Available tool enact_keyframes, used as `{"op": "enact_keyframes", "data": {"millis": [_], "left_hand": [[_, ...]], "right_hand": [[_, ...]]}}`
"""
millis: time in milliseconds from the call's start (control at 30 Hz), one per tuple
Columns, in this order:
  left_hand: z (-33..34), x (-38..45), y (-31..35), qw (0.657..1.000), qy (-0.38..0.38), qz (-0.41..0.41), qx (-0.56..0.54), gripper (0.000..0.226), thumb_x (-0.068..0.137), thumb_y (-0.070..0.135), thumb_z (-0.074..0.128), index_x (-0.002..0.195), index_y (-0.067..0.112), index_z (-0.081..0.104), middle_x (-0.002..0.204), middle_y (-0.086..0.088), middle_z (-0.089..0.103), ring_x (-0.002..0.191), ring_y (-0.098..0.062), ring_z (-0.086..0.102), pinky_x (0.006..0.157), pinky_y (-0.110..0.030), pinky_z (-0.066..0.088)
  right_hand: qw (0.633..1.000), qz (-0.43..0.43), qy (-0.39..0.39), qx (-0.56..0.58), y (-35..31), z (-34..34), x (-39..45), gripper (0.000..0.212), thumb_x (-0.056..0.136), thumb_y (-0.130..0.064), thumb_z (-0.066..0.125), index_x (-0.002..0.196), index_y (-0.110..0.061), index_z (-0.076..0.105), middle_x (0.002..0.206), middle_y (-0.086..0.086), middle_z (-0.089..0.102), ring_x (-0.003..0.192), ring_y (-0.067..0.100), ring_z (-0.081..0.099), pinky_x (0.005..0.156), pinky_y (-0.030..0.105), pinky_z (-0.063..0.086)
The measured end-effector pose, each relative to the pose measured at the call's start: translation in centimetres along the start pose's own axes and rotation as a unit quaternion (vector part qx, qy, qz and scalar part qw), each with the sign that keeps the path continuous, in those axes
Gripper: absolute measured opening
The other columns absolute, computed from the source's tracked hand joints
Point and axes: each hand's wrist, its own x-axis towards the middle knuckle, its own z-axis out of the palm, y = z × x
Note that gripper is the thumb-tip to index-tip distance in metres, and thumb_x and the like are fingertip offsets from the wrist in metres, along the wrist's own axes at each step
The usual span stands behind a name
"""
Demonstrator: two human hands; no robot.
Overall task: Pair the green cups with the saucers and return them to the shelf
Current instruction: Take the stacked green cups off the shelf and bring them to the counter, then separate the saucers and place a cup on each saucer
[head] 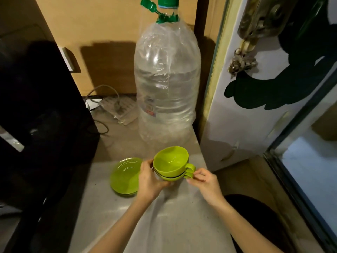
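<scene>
Two green cups (pixel 170 162) sit nested one inside the other, held just above the grey counter (pixel 175 221). My left hand (pixel 148 181) cups the stack from the left and beneath. My right hand (pixel 204 181) pinches the lower cup's handle at the right. A stack of green saucers (pixel 124 175) lies on the counter just left of my left hand, partly hidden by it. No shelf can be made out.
A big clear water bottle (pixel 166 84) with a green cap stands right behind the cups. A large black appliance (pixel 40 114) fills the left side. Cables and a power strip (pixel 118 106) lie at the back. A white panel (pixel 255 106) rises on the right.
</scene>
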Motion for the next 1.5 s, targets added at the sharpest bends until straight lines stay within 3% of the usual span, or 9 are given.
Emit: {"op": "enact_keyframes", "data": {"millis": [467,667,833,967,1033,1133,1267,1367,1500], "left_hand": [[0.9,-0.3,-1.4,0.999,-0.016,-0.005,0.033,0.091,0.036,0.015,0.091,0.114,-0.003,0.048,0.106,-0.011,0.049,0.098,-0.023,0.050,0.076,-0.011,0.031],[0.8,-0.6,-1.2,0.999,-0.023,0.011,0.032,0.089,0.040,0.015,0.090,0.116,-0.001,0.047,0.106,-0.004,0.043,0.098,-0.015,0.044,0.081,-0.010,0.030],[0.4,-0.7,-1.3,0.997,-0.050,0.010,0.062,0.090,0.045,0.018,0.089,0.122,-0.002,0.045,0.116,-0.018,0.052,0.106,-0.025,0.049,0.084,-0.009,0.028],[-1.5,-0.4,-0.4,0.991,-0.098,0.014,0.085,0.099,0.047,0.027,0.089,0.129,0.000,0.041,0.126,-0.016,0.050,0.117,-0.028,0.049,0.096,-0.022,0.037],[-3.0,-0.1,0.0,0.987,-0.127,0.013,0.099,0.097,0.048,0.033,0.088,0.129,0.004,0.044,0.127,-0.014,0.051,0.118,-0.026,0.051,0.099,-0.030,0.041],[-5.8,0.4,0.4,0.985,-0.126,0.018,0.115,0.075,0.056,0.039,0.083,0.119,0.009,0.057,0.120,-0.010,0.061,0.110,-0.020,0.059,0.090,-0.018,0.039],[-9.0,0.4,0.8,0.991,-0.051,0.012,0.123,0.061,0.063,0.039,0.079,0.114,0.011,0.062,0.117,-0.008,0.066,0.108,-0.019,0.060,0.081,-0.012,0.032],[-10.5,0.0,-0.4,0.992,-0.010,0.015,0.124,0.073,0.059,0.043,0.079,0.122,0.013,0.055,0.129,-0.008,0.057,0.119,-0.021,0.052,0.090,-0.015,0.032],[-10.9,-1.1,-2.7,0.991,-0.021,-0.032,0.132,0.112,0.049,0.052,0.081,0.140,0.015,0.027,0.151,-0.006,0.027,0.141,-0.019,0.021,0.108,-0.022,0.017]], "right_hand": [[0.998,0.032,0.004,-0.062,1.9,0.1,0.8,0.035,0.067,0.019,0.067,0.066,-0.010,0.048,0.045,-0.015,0.064,0.046,-0.009,0.053,0.050,0.005,0.041],[0.995,0.038,0.005,-0.096,2.6,-0.2,0.6,0.033,0.066,0.010,0.073,0.067,-0.015,0.053,0.057,-0.008,0.062,0.052,-0.005,0.053,0.059,0.021,0.043],[0.984,0.038,-0.072,-0.160,0.8,-0.6,0.5,0.038,0.068,0.018,0.067,0.071,-0.015,0.050,0.042,-0.016,0.058,0.044,-0.010,0.052,0.052,0.004,0.041],[0.964,0.046,-0.123,-0.231,-1.1,-1.6,1.3,0.041,0.069,0.017,0.064,0.074,-0.022,0.054,0.076,-0.003,0.064,0.061,-0.011,0.061,0.068,0.017,0.048],[0.955,0.018,-0.114,-0.273,-2.9,-1.9,2.0,0.034,0.074,0.011,0.063,0.072,-0.023,0.058,0.085,0.006,0.066,0.079,0.004,0.064,0.081,0.029,0.049],[0.932,-0.041,-0.100,-0.347,-6.8,-1.2,2.9,0.016,0.082,-0.003,0.058,0.087,-0.014,0.068,0.093,0.007,0.069,0.094,0.018,0.064,0.090,0.033,0.048],[0.873,-0.082,-0.112,-0.468,-10.4,2.1,3.1,0.020,0.085,-0.022,0.055,0.102,-0.015,0.065,0.108,0.009,0.070,0.104,0.025,0.063,0.089,0.037,0.050],[0.786,-0.117,-0.097,-0.599,-11.3,4.9,3.0,0.027,0.087,-0.031,0.050,0.108,-0.019,0.060,0.116,0.011,0.067,0.110,0.033,0.059,0.086,0.039,0.047],[0.794,-0.168,-0.176,-0.557,-10.6,9.0,3.7,0.029,0.089,-0.027,0.049,0.112,-0.014,0.061,0.119,0.015,0.066,0.112,0.033,0.059,0.091,0.040,0.048]]}}
